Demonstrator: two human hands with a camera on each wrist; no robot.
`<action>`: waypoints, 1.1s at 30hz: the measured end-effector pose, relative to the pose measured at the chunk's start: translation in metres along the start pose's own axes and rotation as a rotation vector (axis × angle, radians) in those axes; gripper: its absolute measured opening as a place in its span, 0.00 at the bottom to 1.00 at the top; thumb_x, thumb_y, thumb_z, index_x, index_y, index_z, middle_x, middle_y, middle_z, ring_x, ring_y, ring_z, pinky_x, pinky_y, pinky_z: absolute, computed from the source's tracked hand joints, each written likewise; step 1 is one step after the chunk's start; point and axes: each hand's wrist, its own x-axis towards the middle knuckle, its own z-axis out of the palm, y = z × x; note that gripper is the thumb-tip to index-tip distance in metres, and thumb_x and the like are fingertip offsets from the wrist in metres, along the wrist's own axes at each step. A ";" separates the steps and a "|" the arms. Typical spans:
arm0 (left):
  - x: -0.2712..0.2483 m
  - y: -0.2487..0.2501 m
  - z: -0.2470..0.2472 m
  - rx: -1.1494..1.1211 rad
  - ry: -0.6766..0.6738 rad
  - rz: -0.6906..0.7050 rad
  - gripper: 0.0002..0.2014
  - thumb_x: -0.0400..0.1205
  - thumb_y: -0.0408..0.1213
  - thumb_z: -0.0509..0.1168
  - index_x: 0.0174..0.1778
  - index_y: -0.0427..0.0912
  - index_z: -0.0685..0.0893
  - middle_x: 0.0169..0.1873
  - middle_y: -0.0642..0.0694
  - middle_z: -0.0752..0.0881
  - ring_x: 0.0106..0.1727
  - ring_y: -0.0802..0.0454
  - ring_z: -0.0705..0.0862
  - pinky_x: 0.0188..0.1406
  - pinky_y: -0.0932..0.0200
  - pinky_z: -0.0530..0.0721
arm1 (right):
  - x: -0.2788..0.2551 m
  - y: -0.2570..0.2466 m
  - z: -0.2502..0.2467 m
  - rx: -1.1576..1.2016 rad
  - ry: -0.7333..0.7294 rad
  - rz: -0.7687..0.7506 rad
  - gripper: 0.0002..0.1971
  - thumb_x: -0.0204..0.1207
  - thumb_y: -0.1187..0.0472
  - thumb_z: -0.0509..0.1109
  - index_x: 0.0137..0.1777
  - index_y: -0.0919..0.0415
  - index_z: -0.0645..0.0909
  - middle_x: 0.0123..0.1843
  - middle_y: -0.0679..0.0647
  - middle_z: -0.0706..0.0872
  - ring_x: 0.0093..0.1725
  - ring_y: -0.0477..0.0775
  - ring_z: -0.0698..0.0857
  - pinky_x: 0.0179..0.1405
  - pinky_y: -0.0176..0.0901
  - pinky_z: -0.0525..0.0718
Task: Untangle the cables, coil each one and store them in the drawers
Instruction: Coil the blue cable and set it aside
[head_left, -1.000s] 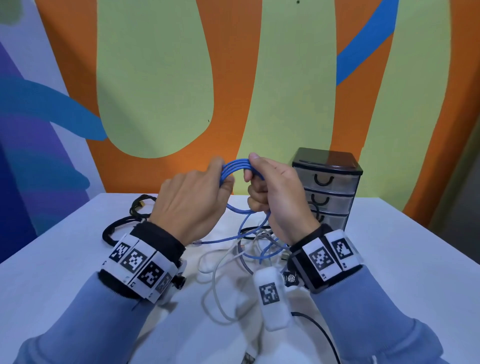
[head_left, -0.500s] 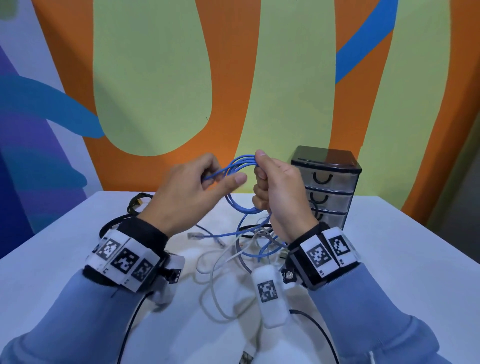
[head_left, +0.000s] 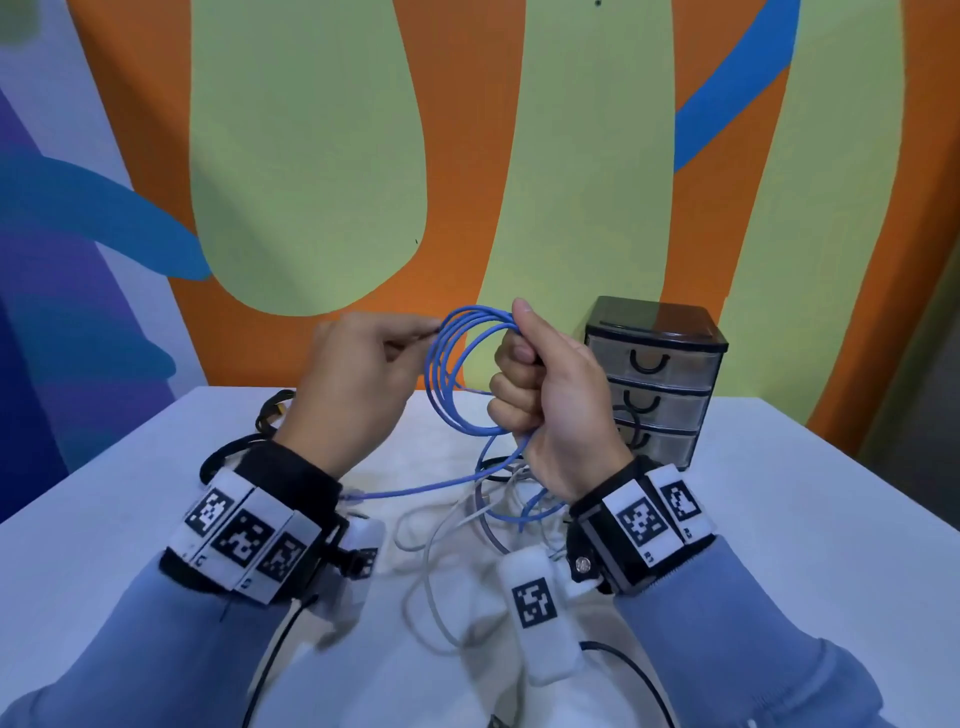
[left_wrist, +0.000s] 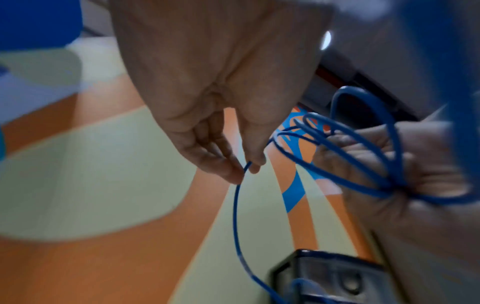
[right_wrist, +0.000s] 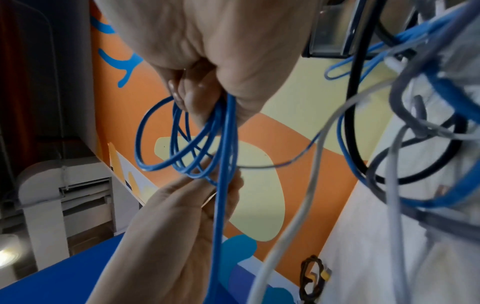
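On the white table (head_left: 779, 519) we see a small black-framed three-drawer plastic cabinet (head_left: 655, 382), all drawers closed, with a loose heap of white, grey and black cables (head_left: 457, 530) just in front of it. Above that heap our right hand (head_left: 558, 410) is fisted around a thin blue cable coil (head_left: 457, 374) while our left hand (head_left: 358, 384) pinches its free strand beside the coil. Risk, we judge: the blue tail runs down into the heap, so further winding could snag, drag other cables up, or spring the loops from our grip.

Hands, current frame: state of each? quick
Left hand: fingers pinch a strand of the blue cable.
Right hand: closed around the blue cable's coiled loops.
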 end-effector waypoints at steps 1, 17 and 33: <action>-0.001 0.004 0.001 -0.079 -0.050 -0.052 0.11 0.87 0.32 0.71 0.52 0.53 0.97 0.35 0.58 0.93 0.39 0.55 0.90 0.48 0.53 0.90 | 0.001 0.002 0.000 0.004 0.003 -0.007 0.23 0.92 0.52 0.62 0.33 0.54 0.64 0.25 0.44 0.55 0.20 0.42 0.52 0.17 0.34 0.51; -0.012 0.035 0.005 -0.602 -0.299 -0.247 0.10 0.77 0.16 0.76 0.48 0.33 0.86 0.42 0.35 0.93 0.45 0.41 0.94 0.49 0.55 0.91 | 0.007 0.017 -0.007 -0.612 0.233 -0.300 0.26 0.94 0.47 0.56 0.34 0.60 0.72 0.26 0.50 0.75 0.25 0.47 0.77 0.28 0.42 0.78; -0.008 0.030 0.006 -0.439 -0.023 -0.007 0.03 0.83 0.37 0.79 0.50 0.49 0.97 0.39 0.34 0.86 0.39 0.40 0.78 0.43 0.45 0.78 | 0.017 0.016 -0.023 -0.643 0.297 -0.309 0.31 0.93 0.43 0.56 0.31 0.59 0.78 0.29 0.56 0.84 0.28 0.50 0.76 0.29 0.39 0.72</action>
